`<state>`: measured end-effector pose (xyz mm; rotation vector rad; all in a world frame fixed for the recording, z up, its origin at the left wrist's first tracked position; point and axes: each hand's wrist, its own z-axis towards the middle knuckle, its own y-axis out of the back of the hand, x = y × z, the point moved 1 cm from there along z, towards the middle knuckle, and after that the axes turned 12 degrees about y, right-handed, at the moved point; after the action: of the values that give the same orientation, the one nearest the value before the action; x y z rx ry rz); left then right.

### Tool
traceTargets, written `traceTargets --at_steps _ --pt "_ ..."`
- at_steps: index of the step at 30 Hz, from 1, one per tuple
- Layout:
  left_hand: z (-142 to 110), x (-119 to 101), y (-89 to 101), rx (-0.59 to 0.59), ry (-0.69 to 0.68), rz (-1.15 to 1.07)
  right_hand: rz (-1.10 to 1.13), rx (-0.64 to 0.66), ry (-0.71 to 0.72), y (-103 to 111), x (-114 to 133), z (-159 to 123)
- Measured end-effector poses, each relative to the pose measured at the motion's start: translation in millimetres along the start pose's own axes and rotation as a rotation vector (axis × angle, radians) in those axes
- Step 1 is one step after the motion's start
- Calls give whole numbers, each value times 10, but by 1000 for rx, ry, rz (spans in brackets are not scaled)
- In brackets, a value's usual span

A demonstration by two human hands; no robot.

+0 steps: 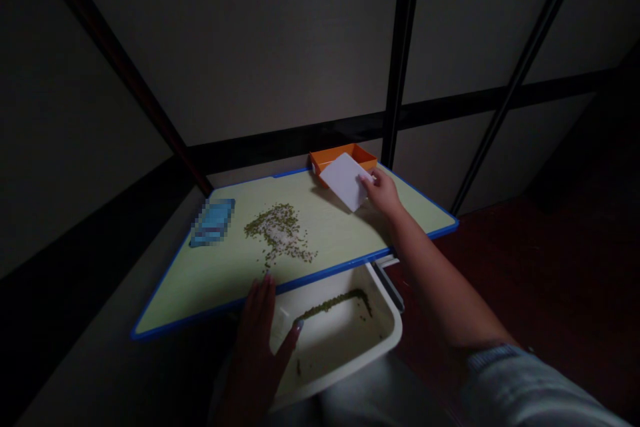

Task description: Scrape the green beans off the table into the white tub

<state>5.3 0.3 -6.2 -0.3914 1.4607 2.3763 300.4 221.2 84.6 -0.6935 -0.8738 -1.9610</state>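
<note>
At the far left of the pale yellow-green table (185, 283), which has a blue rim, lies a flat blue item (214, 221); coarse pixel blocks cover its face, so whatever lettering it may carry cannot be read, though a darker reddish band crosses its lower part. Nearer the person, the left hand (257, 330) is held at the front edge of the table, its fingers close together and pointing forward, the thumb spread away from them over the bin; whether the fingertips touch the rim is hard to tell. Just beyond them, a loose pile of green and whitish grains (280, 230) is scattered on the tabletop. Below the front edge, a white bin (350, 365) holds a line of green bits (327, 305) along its far inner side, with a few strays on the floor. Farther right, a plain white card (346, 183) is tilted in front of an open orange box (333, 154), whose left corner bears a pale patch too small to read. The right hand (383, 192) has thumb and fingers pinched on the card's right corner, a light blue-grey sleeve (530, 380) pushed up the forearm.
</note>
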Motion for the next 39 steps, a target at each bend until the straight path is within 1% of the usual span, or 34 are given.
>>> traceTargets --at_steps 4,7,10,13,16,19,22,27,33,39 --pt "-4 -10 -1 6 19 -6 365 284 2 -71 36 -53" --pt "-6 -21 4 20 26 -10 508 475 -17 -85 75 -113" --pt "-4 -26 8 10 16 -18 569 604 -84 -75 117 -155" --pt "-1 -25 9 -2 3 -7 589 674 -120 -60 148 -169" --pt "1 -26 12 -6 -6 5 572 760 -122 -63 137 -178" --pt "1 -25 11 -6 -7 9 544 831 -86 -85 96 -190" --pt "-4 -18 3 -20 -13 0 534 853 -44 -114 76 -206" --pt "-5 -6 -6 -10 2 0 493 852 -19 -150 113 -232" --pt "2 -11 16 -6 -27 10 401 781 -4 -173 95 -231" --pt "-3 -4 -7 -7 -9 3 264 680 70 -158 33 -184"
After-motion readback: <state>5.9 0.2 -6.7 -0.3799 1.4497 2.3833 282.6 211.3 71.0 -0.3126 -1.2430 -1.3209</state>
